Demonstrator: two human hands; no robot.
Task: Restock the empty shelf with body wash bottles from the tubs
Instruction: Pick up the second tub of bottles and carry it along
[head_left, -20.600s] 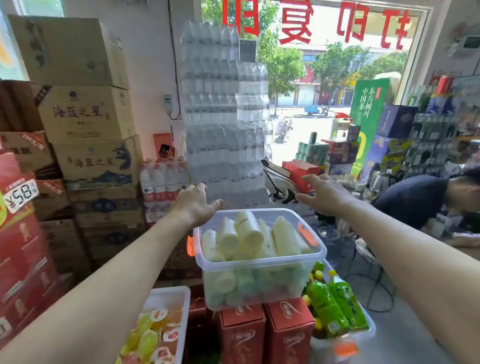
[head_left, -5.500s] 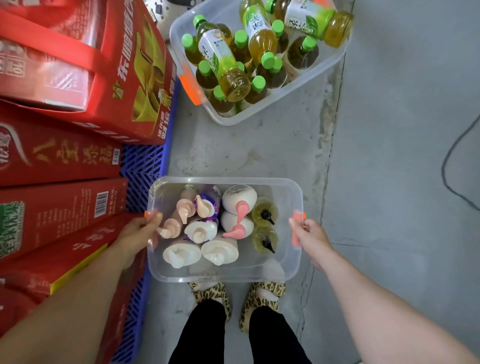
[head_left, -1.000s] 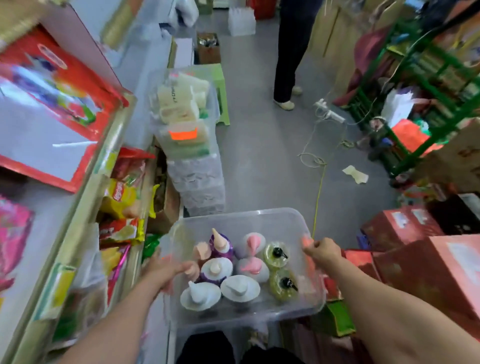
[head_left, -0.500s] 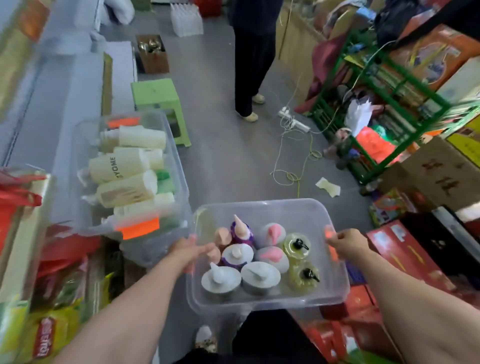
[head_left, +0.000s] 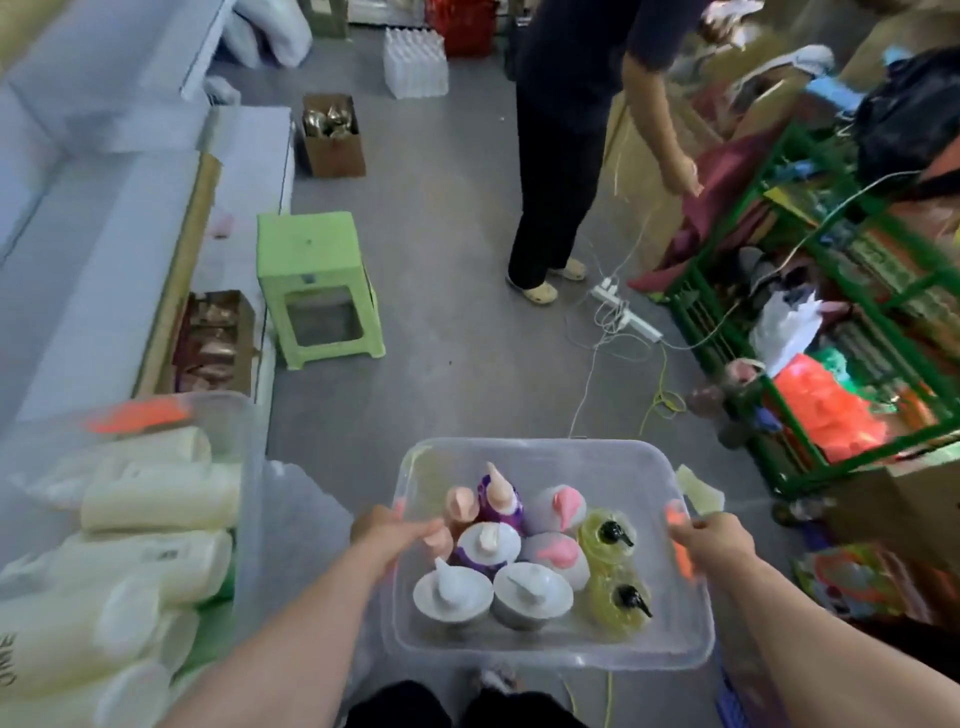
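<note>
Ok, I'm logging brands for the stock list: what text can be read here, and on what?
"OME", sideways, cut off at the picture's edge: on a lower cream bottle in the left tub.
Small label on the middle cream bottle: too blurred to read.
Pump bottles in the carried tub: seen from above, no text shows.

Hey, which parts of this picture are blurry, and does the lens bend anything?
Head view: the left tub of cream bottles is smeared by blur; the carried tub and its pump bottles look fairly sharp; wide-angle distortion slants the green rack at the right edge.
</note>
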